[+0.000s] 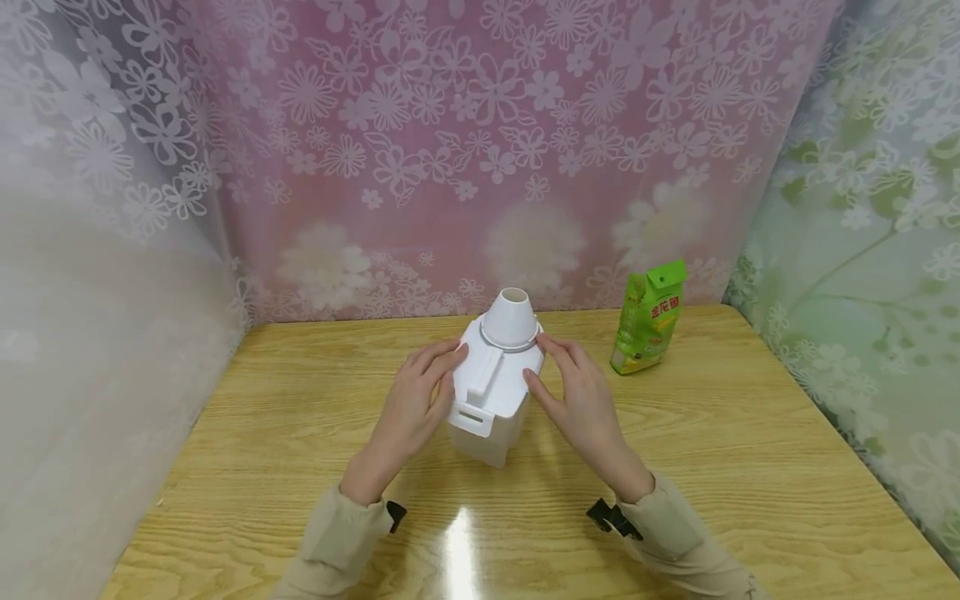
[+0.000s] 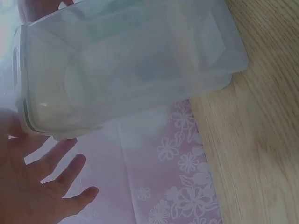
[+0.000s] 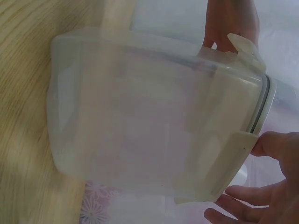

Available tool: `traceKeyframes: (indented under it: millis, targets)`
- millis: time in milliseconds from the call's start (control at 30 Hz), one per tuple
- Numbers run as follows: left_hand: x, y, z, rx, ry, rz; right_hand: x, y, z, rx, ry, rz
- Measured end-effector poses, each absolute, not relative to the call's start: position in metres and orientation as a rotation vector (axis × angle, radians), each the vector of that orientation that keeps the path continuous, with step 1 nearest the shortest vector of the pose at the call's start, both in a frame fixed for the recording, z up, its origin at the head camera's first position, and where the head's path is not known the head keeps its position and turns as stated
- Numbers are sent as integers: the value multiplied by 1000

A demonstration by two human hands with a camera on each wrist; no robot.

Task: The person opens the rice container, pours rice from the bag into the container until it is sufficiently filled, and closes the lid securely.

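A clear plastic storage container with a white lid stands upright on the table. On the lid are a white cone-shaped cap and a raised bar. My left hand lies along the lid's left edge, fingertips at the rim; in the left wrist view its fingers are spread. At the right edge is my right hand, thumb and forefinger apart against the rim. Between them, in the right wrist view, a side latch slants outward. The front latch also sticks out.
A green food packet stands at the back right of the wooden table. Flowered curtains hang behind and on both sides.
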State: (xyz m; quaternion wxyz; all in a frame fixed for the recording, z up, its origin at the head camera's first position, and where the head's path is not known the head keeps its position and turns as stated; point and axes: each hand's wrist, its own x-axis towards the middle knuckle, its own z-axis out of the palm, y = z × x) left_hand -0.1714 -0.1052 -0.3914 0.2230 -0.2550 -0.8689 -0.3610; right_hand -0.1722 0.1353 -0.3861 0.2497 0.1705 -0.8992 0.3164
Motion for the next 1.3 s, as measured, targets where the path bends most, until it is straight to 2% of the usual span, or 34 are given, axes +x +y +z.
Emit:
traceKeyframes:
  millis: [500,933,1300]
  targets:
    - [-161,-93,-393,-657,-2322,-946,-185,140,-380,503,-2484,961]
    - [-154,-86,-399,-548,-2321,-886,-202,144,-389,661,-2464,1061]
    - [-153,-85,-398,-533,-2349,-860,-193,137,-384,762,-2364,723]
